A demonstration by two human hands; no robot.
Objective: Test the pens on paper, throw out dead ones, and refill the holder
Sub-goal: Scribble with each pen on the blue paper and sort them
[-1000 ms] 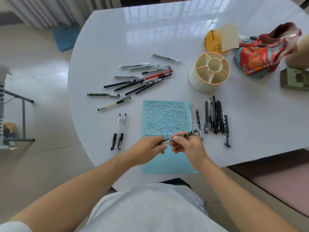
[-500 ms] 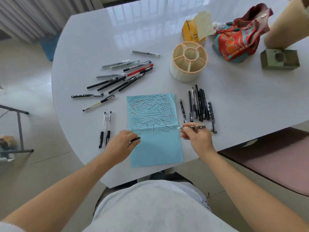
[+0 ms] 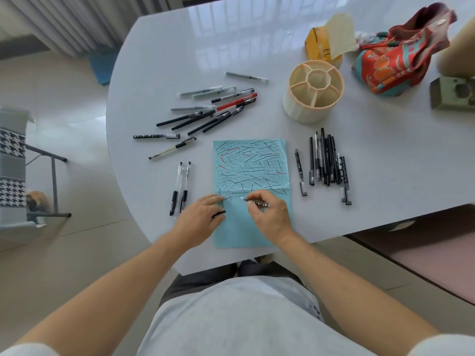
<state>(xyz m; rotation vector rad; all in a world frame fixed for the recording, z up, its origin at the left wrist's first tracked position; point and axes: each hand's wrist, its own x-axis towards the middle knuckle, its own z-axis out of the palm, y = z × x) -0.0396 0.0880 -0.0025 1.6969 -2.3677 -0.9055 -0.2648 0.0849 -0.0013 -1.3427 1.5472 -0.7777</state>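
A light blue paper full of black and red test strokes lies at the table's near edge. My right hand grips a patterned black pen, its tip pointing left just above or on the paper. My left hand rests on the paper's left edge and holds the pen's black cap. The cream pen holder, divided into compartments, stands empty at the back right. A scattered group of pens lies left of the paper, two clear pens beside my left hand, and a tight bundle of pens to the right.
A yellow packet, a red patterned cloth pouch and a green block sit at the back right of the white table. A metal rack stands on the floor to the left.
The pen was uncapped: my hands pulled apart, the cap staying in my left hand. My right hand then swung the pen back left over the paper.
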